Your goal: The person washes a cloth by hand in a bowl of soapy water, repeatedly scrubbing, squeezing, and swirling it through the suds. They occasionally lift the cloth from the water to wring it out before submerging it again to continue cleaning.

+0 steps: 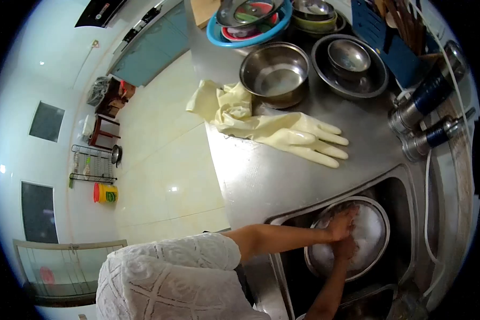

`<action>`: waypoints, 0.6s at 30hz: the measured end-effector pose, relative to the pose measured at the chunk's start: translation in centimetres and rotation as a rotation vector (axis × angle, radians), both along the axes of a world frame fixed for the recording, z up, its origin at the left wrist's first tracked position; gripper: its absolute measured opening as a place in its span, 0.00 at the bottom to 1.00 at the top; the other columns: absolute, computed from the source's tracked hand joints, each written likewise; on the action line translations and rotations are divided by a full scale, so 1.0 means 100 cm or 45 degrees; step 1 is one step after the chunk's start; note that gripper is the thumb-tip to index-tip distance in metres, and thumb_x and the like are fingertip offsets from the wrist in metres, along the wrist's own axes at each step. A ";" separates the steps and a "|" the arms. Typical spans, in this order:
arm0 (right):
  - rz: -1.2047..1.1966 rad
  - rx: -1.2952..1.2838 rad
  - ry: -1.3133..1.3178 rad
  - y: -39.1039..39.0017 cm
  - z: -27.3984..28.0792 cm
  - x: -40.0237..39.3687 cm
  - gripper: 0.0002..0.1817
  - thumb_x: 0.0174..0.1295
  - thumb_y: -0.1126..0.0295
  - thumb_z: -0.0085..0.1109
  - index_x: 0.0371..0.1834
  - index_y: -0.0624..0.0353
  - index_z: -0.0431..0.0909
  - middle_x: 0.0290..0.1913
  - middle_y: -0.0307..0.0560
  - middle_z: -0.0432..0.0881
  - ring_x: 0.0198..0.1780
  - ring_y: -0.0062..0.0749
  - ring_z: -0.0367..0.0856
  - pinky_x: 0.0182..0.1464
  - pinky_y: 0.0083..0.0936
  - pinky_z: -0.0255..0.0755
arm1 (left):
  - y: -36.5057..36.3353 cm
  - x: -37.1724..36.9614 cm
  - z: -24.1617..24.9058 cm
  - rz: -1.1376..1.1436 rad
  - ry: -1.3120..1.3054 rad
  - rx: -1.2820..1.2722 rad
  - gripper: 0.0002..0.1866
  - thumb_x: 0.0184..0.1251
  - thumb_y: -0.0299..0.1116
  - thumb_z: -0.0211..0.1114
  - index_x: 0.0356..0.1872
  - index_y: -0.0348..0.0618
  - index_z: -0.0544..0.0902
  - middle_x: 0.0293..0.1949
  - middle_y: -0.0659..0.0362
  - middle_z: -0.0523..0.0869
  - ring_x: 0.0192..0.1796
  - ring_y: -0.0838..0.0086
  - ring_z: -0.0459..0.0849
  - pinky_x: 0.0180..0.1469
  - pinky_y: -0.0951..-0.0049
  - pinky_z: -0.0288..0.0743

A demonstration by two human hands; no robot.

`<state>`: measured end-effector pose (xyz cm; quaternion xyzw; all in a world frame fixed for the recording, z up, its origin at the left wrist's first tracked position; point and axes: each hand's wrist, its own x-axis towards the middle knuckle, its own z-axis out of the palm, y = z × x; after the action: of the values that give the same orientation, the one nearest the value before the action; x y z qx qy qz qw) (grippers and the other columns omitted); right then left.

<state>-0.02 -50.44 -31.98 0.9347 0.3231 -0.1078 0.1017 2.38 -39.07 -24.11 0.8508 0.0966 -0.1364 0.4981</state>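
Note:
A round metal basin [385,241] sits in the sink [410,213] with white suds [369,226] in it. Both of my hands are bare and inside this basin, close together near its middle. My left hand [343,224] lies over the suds with its fingers stretched out towards the far rim. Just beside it is my right hand [345,248], its fingers partly covered by foam and the other hand. Whether anything lies under my hands in the water cannot be seen.
On the steel counter [250,176] lie pale yellow rubber gloves [282,130]. Beyond them stand a deep metal pot [274,74], a wide bowl with a smaller one inside [349,56], and a blue basin [213,32] of dishes. A white cable [426,202] runs along the wall side.

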 end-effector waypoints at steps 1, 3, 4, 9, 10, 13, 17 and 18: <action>-0.586 0.143 0.432 0.010 0.049 0.019 0.32 0.54 0.59 0.49 0.60 0.58 0.50 0.60 0.57 0.54 0.59 0.49 0.55 0.52 0.45 0.58 | -0.002 -0.007 -0.017 0.037 -0.063 -0.015 0.33 0.52 0.36 0.54 0.61 0.43 0.52 0.58 0.47 0.59 0.58 0.52 0.60 0.59 0.65 0.54; -1.362 0.794 0.502 0.005 0.069 0.015 0.24 0.56 0.66 0.46 0.55 0.63 0.57 0.51 0.59 0.66 0.49 0.48 0.68 0.50 0.35 0.61 | -0.015 -0.017 -0.037 0.113 0.059 0.013 0.35 0.53 0.40 0.54 0.61 0.46 0.50 0.59 0.47 0.57 0.58 0.52 0.59 0.59 0.63 0.53; -1.357 0.795 0.504 0.007 0.044 0.009 0.24 0.56 0.66 0.46 0.55 0.63 0.57 0.51 0.59 0.66 0.49 0.48 0.68 0.50 0.35 0.61 | -0.018 -0.020 -0.046 0.173 0.182 0.039 0.37 0.53 0.44 0.55 0.62 0.48 0.48 0.60 0.47 0.56 0.59 0.53 0.59 0.60 0.62 0.52; -0.992 0.435 0.390 0.018 0.079 0.004 0.26 0.48 0.58 0.55 0.49 0.59 0.65 0.44 0.58 0.71 0.46 0.48 0.68 0.44 0.40 0.64 | -0.022 -0.014 -0.066 0.551 0.478 -0.648 0.41 0.53 0.49 0.55 0.62 0.41 0.45 0.60 0.43 0.52 0.62 0.53 0.53 0.59 0.63 0.52; -0.517 0.420 0.194 0.019 0.099 0.003 0.27 0.47 0.56 0.55 0.50 0.57 0.65 0.45 0.55 0.71 0.50 0.46 0.65 0.48 0.40 0.61 | -0.025 -0.013 -0.074 0.564 0.532 -0.661 0.41 0.53 0.50 0.55 0.62 0.42 0.45 0.60 0.43 0.52 0.62 0.53 0.53 0.60 0.64 0.52; -1.175 0.386 -0.058 0.023 0.067 0.000 0.27 0.47 0.56 0.55 0.50 0.56 0.65 0.49 0.53 0.69 0.51 0.45 0.65 0.49 0.41 0.60 | -0.059 -0.008 -0.126 0.669 0.450 -0.616 0.43 0.52 0.53 0.55 0.62 0.41 0.44 0.59 0.44 0.55 0.60 0.55 0.57 0.58 0.64 0.54; -1.596 1.324 0.175 0.005 -0.006 -0.008 0.30 0.49 0.54 0.52 0.52 0.63 0.62 0.51 0.58 0.66 0.49 0.46 0.68 0.47 0.38 0.63 | -0.032 0.003 -0.028 1.038 0.625 -1.473 0.40 0.51 0.59 0.53 0.59 0.39 0.55 0.53 0.48 0.66 0.54 0.59 0.66 0.52 0.63 0.62; -1.600 1.887 0.461 0.012 0.006 -0.010 0.33 0.51 0.50 0.51 0.53 0.66 0.60 0.50 0.60 0.66 0.48 0.49 0.69 0.45 0.39 0.65 | -0.027 0.007 -0.037 1.038 0.626 -1.478 0.40 0.51 0.59 0.53 0.59 0.39 0.55 0.53 0.48 0.66 0.54 0.59 0.66 0.52 0.63 0.62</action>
<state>-1.06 -49.20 -31.43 0.7330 -0.2354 -0.0538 -0.6359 3.09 -41.76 -27.83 0.2932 0.4253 -0.1561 0.8419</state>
